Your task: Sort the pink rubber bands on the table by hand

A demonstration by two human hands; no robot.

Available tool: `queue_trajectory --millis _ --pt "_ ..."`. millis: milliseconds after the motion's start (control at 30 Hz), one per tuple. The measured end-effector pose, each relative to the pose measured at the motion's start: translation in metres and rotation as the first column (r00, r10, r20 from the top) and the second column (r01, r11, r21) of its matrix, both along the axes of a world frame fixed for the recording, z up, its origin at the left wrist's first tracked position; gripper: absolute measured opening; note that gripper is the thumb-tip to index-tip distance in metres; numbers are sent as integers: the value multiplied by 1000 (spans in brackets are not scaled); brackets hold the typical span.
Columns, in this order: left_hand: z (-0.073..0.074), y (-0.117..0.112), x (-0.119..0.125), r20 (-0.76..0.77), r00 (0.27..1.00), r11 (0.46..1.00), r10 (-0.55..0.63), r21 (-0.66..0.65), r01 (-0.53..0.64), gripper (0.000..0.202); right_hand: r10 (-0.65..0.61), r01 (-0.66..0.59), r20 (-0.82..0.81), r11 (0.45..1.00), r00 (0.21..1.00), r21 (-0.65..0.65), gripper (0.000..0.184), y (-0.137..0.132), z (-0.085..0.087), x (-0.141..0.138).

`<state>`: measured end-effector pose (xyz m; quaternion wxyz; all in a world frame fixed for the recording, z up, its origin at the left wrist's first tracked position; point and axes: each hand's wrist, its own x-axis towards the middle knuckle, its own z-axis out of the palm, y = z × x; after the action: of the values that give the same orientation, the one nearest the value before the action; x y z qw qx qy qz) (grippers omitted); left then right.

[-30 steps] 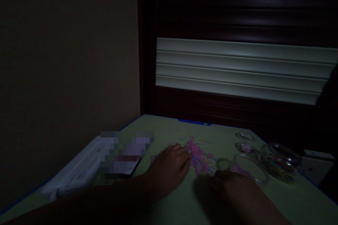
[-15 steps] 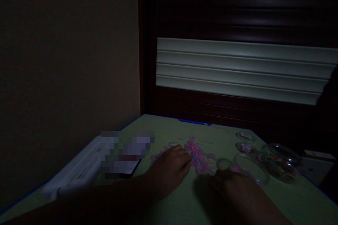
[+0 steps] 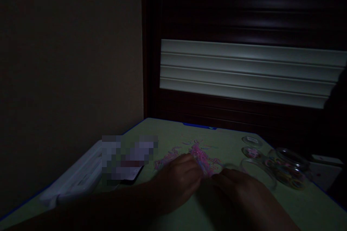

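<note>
A loose pile of small pink, purple and bluish elastic bands (image 3: 199, 153) lies on the pale green table top (image 3: 165, 126). My left hand (image 3: 180, 178) is at the near left side of the pile, its fingers curled together. Close by, my right hand (image 3: 240, 187) has its fingers bent and pressed together, pointing at the left fingertips. A small gap separates the two hands. Shadow and the backs of the hands hide what the fingertips hold, if anything. Just beyond my right hand is a clear round container (image 3: 258, 173), partly covered by it.
A clear jar (image 3: 288, 169) of coloured hair ties stands on the right, near two small round clear containers (image 3: 252, 140). On the left are a white tray (image 3: 78, 173) and a partly blurred phone-like object (image 3: 132, 175). A wall (image 3: 70, 54) borders the table's left side.
My left hand has shifted slightly right and nearer to me. My right hand has moved a little left and up, bringing the fingertips closer together. More of the pile's left part shows.
</note>
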<state>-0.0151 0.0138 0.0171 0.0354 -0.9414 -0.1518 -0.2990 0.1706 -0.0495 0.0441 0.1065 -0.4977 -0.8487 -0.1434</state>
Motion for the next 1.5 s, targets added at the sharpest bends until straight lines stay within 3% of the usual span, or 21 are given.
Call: queue_trajectory --millis 133,767,1500 --pt "3 -3 -1 -45 997 996 -66 51 68 18 31 -31 5 999 1000 17 19 -5 5 -5" --pt "6 -4 0 -68 989 982 -129 130 137 18 58 -58 25 998 998 18 21 -7 8 -4" --pt "2 -1 0 -54 998 998 -31 54 34 15 -3 3 1 997 1000 78 29 -8 10 0"
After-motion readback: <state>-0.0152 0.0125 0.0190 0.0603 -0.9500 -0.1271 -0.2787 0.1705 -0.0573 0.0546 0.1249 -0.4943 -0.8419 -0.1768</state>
